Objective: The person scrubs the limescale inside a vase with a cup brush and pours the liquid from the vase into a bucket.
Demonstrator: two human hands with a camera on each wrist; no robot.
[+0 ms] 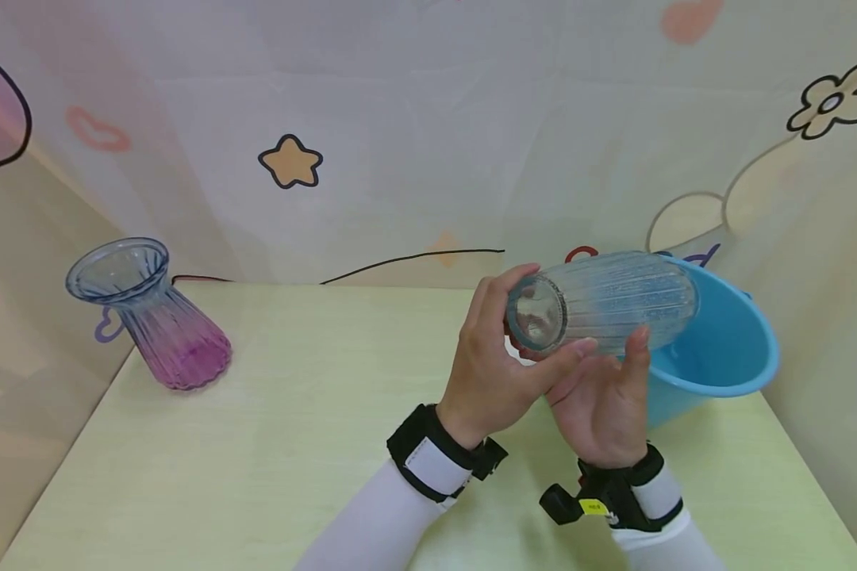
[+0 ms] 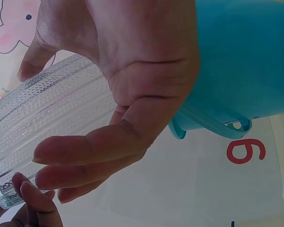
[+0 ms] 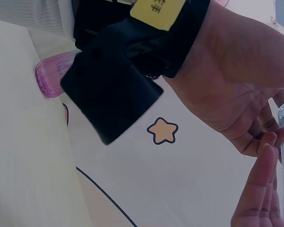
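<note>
Two glass vases show: one clear ribbed vase at centre right of the frame, one purple-tinted vase at the left. One blue bucket sits at the right. Two hands appear, one left hand and one right hand.

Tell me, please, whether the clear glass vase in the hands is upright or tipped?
Tipped. The clear vase lies on its side between the left hand and right hand, one end toward the camera, above the blue bucket.
</note>
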